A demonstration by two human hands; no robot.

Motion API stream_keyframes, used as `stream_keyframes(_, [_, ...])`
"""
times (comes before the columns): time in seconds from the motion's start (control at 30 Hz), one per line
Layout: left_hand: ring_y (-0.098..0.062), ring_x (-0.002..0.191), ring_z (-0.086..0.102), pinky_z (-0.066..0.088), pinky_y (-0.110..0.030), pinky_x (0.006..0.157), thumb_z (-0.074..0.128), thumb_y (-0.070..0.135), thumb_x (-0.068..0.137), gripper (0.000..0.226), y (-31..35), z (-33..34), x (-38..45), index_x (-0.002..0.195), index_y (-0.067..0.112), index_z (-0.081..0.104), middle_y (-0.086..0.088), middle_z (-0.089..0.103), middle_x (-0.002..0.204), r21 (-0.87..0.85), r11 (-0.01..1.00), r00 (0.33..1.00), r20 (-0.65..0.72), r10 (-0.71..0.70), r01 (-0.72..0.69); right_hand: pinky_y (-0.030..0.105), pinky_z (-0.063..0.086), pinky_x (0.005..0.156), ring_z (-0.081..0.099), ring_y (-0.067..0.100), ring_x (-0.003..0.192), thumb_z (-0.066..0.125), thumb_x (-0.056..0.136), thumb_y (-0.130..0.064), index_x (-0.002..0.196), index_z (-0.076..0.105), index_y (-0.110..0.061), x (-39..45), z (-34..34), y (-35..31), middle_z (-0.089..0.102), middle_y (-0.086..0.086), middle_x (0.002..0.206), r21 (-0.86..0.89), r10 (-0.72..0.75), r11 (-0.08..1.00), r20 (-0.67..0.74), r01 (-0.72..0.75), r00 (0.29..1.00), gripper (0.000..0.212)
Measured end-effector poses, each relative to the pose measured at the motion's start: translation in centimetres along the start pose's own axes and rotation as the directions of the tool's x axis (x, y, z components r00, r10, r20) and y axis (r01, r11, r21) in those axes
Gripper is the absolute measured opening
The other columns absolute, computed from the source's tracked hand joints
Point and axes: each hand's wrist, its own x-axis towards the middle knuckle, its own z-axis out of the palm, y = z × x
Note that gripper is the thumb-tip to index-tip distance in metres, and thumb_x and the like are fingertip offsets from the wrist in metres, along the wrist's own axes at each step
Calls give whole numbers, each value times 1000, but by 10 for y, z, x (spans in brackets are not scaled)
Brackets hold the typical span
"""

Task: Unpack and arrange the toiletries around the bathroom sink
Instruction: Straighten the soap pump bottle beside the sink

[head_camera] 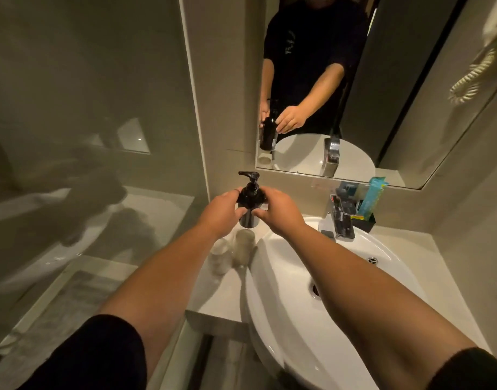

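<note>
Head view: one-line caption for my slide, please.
Both hands, left hand and right hand, hold black pump bottle above countertop beside sink.

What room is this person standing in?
Most likely a small bathroom: there's a white sink with a chrome tap, a wall mirror above it, and both hands hold a black pump bottle.

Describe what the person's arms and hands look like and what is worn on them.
Both forearms are bare from above the elbow down. Short black sleeves cover the upper arms. The left hand and right hand wear no gloves; no rings or watch show from this view.
</note>
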Motion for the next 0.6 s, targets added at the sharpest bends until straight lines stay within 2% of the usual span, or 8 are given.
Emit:
stream_keyframes(0.13, [-25,120,53,44,-40,98,58,23,91,50,0,18,32,138,23,42,-6,59,130,-11,1000,999,41,-10,11,33,48,84,61,21,104,72,77,-25,122,57,-26,27,5,27,65,1,114,21,33,999,23,-34,999,48])
stream_keyframes(0.6, [-25,121,52,42,-37,99,57,20,92,52,-13,77,111,141,21,40,-7,57,133,-21,998,985,167,-50,55,36,49,87,60,25,106,72,77,-25,124,55,-24,81,31,96,64,4,116,45,165,985,76,-169,983,50])
